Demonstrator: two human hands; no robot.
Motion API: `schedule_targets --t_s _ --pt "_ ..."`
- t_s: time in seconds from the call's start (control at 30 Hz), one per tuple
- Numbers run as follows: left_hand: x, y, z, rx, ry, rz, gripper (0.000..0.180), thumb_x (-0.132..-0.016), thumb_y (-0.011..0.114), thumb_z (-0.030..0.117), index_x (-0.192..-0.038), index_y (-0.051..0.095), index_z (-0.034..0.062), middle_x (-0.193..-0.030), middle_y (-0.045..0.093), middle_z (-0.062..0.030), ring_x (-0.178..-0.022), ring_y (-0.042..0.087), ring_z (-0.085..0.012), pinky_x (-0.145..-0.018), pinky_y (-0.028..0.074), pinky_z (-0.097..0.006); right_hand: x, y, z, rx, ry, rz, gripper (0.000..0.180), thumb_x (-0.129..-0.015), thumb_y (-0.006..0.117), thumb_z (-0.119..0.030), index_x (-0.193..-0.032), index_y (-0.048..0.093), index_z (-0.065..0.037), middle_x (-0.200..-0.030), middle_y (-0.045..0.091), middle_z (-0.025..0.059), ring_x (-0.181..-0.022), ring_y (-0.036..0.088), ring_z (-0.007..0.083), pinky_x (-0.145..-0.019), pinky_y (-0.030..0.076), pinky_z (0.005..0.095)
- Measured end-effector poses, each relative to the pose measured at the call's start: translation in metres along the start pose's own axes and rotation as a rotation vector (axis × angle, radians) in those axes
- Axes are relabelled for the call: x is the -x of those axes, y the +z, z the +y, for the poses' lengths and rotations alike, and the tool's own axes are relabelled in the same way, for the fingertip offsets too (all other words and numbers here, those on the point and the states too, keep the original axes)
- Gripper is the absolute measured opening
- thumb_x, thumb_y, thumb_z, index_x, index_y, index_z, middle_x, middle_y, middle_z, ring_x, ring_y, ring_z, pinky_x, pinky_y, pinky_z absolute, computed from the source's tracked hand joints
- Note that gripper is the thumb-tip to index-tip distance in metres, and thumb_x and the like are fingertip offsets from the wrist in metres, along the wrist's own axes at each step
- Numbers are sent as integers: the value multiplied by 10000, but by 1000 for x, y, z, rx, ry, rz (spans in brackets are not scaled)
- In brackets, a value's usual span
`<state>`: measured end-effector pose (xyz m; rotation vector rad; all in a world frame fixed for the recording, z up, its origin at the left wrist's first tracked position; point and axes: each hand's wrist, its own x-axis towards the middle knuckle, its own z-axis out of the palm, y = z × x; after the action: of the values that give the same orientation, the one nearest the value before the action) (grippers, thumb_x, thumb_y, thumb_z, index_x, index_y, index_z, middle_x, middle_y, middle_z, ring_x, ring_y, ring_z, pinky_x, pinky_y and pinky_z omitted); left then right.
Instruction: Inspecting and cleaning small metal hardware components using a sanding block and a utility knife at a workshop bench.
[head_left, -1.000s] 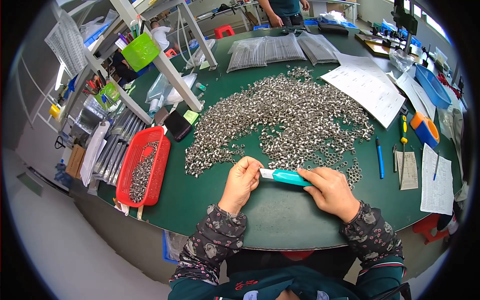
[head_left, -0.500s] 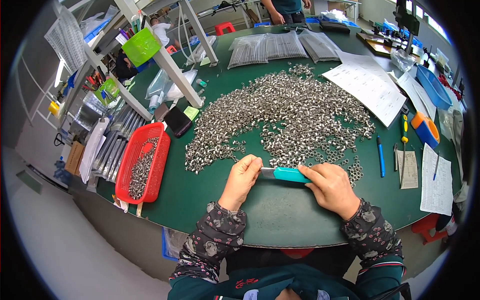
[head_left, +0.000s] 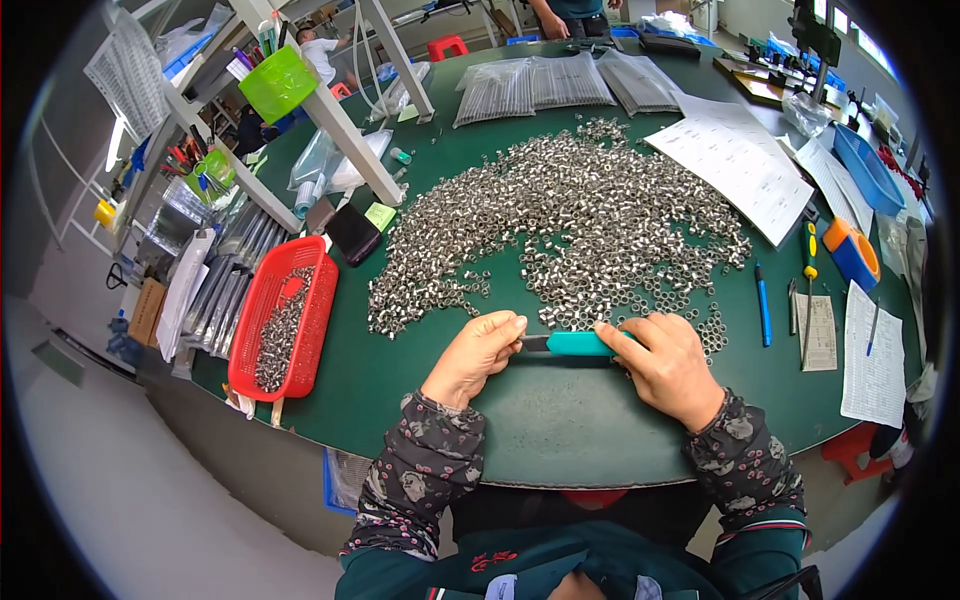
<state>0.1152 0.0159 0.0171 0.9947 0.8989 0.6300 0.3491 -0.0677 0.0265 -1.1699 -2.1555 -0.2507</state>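
My right hand grips a flat teal-handled tool with a short grey metal blade at its left end; thumb and index finger lie along the handle. At the blade's tip, my left hand is closed in a pinch of thumb and fingertips. What sits in that pinch is too small to make out. Both hands are just above the green table's near part. Right beyond them spreads a wide heap of small shiny metal rings, with a few loose ones near my right hand.
At left stands a red plastic basket partly filled with small metal pieces, beside a dark phone-like case. Paper sheets, a blue pen, a yellow-handled screwdriver and an orange-blue tape roll lie right. Bagged tubes lie beyond the heap.
My left wrist has swung slightly left and its fingers have turned a little. The tool's blade has tilted and looks darker now. My right hand keeps its grip.
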Motion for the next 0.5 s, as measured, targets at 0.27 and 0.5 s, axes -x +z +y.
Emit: schedule_targets --t_s 0.27,0.5 --pt "4 0 -1 97 10 -43 230 -906 481 238 -745 499 75 -586 384 45 -439 252 -8 -376 207 -148 -5 -7 -5 113 -83 19 390 -662 580 -34 -1048 594 -92 -793 554 32 -633 502 171 -556 379 303" --pt "0 -4 -6 299 209 -74 137 -910 472 169 -905 534 47 -712 454 7 -459 293 -3 -377 236 -136 1 -2 -9 -150 119 36 413 -635 673 -95 -1039 590 -81 -759 558 58 -652 535 219 -564 427 333"
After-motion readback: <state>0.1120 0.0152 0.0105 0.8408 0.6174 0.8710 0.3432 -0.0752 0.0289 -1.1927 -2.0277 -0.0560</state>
